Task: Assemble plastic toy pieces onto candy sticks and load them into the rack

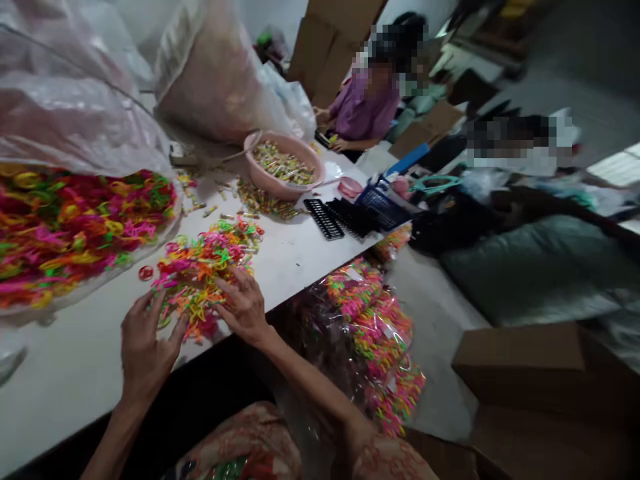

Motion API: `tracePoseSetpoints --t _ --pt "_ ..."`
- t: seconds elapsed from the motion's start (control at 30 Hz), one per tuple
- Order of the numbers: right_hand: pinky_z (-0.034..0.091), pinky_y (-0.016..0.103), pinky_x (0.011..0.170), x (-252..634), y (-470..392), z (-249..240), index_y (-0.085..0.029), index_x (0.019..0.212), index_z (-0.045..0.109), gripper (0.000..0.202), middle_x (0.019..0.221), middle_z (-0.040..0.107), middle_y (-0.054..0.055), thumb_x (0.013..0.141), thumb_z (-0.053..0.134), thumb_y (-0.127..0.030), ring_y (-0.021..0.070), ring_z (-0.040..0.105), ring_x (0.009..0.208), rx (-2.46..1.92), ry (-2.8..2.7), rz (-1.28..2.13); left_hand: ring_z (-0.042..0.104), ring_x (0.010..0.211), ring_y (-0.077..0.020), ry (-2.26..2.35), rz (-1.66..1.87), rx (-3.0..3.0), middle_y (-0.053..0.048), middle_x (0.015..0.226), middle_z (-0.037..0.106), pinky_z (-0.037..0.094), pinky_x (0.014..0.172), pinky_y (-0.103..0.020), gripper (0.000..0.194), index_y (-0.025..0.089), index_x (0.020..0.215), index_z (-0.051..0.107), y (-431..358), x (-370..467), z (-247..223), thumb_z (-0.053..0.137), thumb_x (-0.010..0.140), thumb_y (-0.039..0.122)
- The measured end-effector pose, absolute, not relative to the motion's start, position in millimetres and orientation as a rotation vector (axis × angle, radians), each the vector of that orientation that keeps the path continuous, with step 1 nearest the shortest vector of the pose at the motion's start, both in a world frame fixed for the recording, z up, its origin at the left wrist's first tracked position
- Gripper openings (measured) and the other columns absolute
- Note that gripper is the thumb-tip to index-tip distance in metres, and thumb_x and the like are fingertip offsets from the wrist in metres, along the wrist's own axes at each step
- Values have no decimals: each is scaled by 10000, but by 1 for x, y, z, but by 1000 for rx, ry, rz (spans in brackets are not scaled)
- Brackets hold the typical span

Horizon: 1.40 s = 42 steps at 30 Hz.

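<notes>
A loose pile of small bright plastic pieces (215, 257), pink, orange, yellow and green, lies on the white table before me. At its near left edge is my left hand (147, 343), with thumb and fingers apart around the side of the pile. My right hand (245, 307) reaches in from the right, its fingers stretched over the pile's near right edge and touching it. Neither hand visibly grips a piece. A red ring-shaped piece (145, 273) sits just left of the pile. The exact shape of the pieces is too blurred to tell.
A large plastic bag (90, 127) spills similar pieces at left. Beyond the pile stand a pink basin (253, 177) of small tubes, black slotted trays (325, 219) and a blue basket (383, 207). Filled bags (383, 333) and a cardboard box (520, 347) are below. A co-worker (367, 107) sits behind.
</notes>
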State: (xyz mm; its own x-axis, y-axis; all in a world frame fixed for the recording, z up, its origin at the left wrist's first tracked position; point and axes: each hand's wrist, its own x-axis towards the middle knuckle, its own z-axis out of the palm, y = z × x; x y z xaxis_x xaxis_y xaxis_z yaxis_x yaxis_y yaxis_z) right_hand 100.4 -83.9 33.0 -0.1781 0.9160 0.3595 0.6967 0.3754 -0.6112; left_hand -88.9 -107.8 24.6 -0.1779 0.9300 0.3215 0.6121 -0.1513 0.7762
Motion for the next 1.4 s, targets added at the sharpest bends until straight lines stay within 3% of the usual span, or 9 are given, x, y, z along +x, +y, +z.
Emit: tracePoseSetpoints --t 0.17,0.33,0.47,0.53,0.6,0.73,0.83,1.17,1.4 --pt "287 545 1111 114 -70 4 -254 1418 482 712 1543 303 152 793 663 -542 377 239 1424 -1615 -2147 -14 265 1420 -414 1771 1104 2178 -182 1551 302 151 1107 -655 683 268 1387 494 -102 -70 -15 611 786 570" --pt "294 497 1116 106 -39 5 -320 1464 395 637 1564 295 97 886 538 -546 318 257 1429 -1592 -2233 -86 159 1457 -416 1807 1086 2236 -210 1583 213 84 1087 -698 694 244 1458 386 -66 -49 -20 508 860 573" --pt "392 371 1061 152 4 34 -282 1433 444 579 1476 454 77 900 549 -481 232 448 1320 -1616 -2145 -24 161 1457 -410 1828 1066 2254 -212 1583 211 87 1087 -698 685 227 1476 350 -38 -39 -18 477 885 547" --pt "472 273 934 198 27 52 -251 1372 513 469 1311 607 56 932 512 -413 170 601 1116 -1925 -1947 88 177 1451 -412 1828 1063 2252 -215 1576 231 96 1091 -693 702 218 1478 347 -33 -37 -20 492 876 550" --pt "479 230 869 248 48 69 -255 1308 565 381 1195 668 34 953 476 -361 142 639 1006 -2407 -1626 90 215 1443 -402 1825 1074 2252 -217 1564 262 112 1098 -677 697 213 1481 342 -34 -37 -22 495 881 532" --pt "460 353 879 322 72 83 -60 1208 608 363 1200 622 238 859 535 -126 284 589 1106 -2636 -1430 29 269 1437 -353 1850 1084 2271 -222 1553 288 175 1117 -599 629 187 1483 331 -46 -42 -21 468 920 431" --pt "440 353 863 343 69 74 -69 1109 649 317 1078 660 227 832 495 -56 276 598 1056 -2670 -1454 51 324 1417 -317 1893 1112 2261 -226 1529 335 227 1110 -534 559 163 1458 377 -60 -50 -18 427 943 374" --pt "472 330 797 315 42 43 -171 1171 641 426 1010 715 121 749 591 -203 256 644 965 -2583 -1335 182 442 1339 -268 1864 1226 2006 -167 1415 505 314 1085 -459 410 184 1269 579 -85 -88 -2 415 946 376" --pt "492 297 839 292 15 49 -140 1203 593 403 1098 688 105 829 468 -224 201 645 987 -2423 -1074 153 479 1301 -244 1794 1409 1796 -126 1358 545 359 1103 -424 389 206 1223 609 -94 -95 14 476 915 405"
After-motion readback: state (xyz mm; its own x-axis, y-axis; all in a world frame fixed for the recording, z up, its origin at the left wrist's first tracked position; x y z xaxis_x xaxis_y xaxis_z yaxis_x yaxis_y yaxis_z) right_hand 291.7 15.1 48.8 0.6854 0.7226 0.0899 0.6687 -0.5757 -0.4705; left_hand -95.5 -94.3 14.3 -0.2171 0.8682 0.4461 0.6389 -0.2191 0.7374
